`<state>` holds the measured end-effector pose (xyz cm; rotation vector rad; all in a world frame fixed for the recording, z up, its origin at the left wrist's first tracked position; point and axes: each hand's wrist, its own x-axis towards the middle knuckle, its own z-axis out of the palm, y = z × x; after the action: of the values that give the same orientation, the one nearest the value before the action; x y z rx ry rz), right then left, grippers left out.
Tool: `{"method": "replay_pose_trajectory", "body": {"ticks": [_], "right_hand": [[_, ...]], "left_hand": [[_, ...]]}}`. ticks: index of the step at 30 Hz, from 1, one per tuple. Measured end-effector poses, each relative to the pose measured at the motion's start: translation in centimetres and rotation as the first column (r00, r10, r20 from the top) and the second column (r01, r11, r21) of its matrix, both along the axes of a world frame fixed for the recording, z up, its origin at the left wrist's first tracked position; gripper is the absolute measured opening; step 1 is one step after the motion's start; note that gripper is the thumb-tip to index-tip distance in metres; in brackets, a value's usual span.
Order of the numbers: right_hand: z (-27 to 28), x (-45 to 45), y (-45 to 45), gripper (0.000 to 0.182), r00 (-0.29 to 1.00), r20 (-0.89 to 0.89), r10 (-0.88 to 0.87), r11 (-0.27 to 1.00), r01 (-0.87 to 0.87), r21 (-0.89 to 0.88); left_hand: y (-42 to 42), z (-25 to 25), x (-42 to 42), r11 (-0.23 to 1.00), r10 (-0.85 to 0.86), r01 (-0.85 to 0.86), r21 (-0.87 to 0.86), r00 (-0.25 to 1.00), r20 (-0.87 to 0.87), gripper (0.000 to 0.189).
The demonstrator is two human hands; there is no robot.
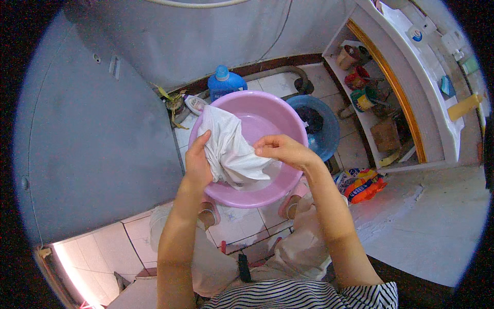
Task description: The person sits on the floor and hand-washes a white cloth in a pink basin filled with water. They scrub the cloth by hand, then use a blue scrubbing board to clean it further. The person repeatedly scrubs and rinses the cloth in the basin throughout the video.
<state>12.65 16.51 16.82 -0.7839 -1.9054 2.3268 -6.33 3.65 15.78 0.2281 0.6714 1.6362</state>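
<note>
A bunched white cloth (231, 148) lies over the left part of a round pink plastic basin (266, 101). My left hand (198, 158) grips its gathered left side, thumb on top and fingers mostly hidden. With thumb and fingertips, my right hand (283, 150) pinches the cloth's right edge above the basin. One corner of the cloth hangs toward the basin's lower right, where some whitish water seems to lie. The basin stands on the tiled floor between my feet.
Behind the basin stand a blue detergent bottle (227, 83) and a smaller white bottle (195, 104). A blue bucket (328, 127) holds something dark at the right. Farther right are an orange plastic bag (362, 187) and a cabinet (405, 116) with pots. A grey panel (104, 146) rises at left.
</note>
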Motion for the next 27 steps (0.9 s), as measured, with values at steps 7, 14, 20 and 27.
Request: {"method": "replay_pose_trajectory", "body": {"ticks": [7, 14, 20, 27], "right_hand": [[-0.2, 0.8, 1.7, 0.023, 0.917, -0.173, -0.36, 0.719, 0.391, 0.574], [0.9, 1.2, 2.1, 0.028, 0.696, -0.335, -0.635, 0.364, 0.652, 0.665], [0.6, 2.2, 3.8, 0.026, 0.554, -0.445, -0.703, 0.458, 0.832, 0.312], [0.9, 2.4, 4.0, 0.026, 0.53, -0.324, -0.783, 0.535, 0.841, 0.084]], "left_hand": [[-0.3, 0.5, -0.8, 0.959, 0.058, -0.119, -0.256, 0.97, -0.235, 0.045], [-1.0, -0.3, -3.2, 0.959, 0.12, -0.183, -0.218, 0.955, -0.273, 0.042], [-1.7, 0.6, -3.9, 0.965, 0.051, -0.124, -0.233, 0.954, -0.296, 0.037], [-1.7, 1.1, -3.5, 0.952, 0.066, -0.177, -0.252, 0.917, -0.394, 0.032]]}}
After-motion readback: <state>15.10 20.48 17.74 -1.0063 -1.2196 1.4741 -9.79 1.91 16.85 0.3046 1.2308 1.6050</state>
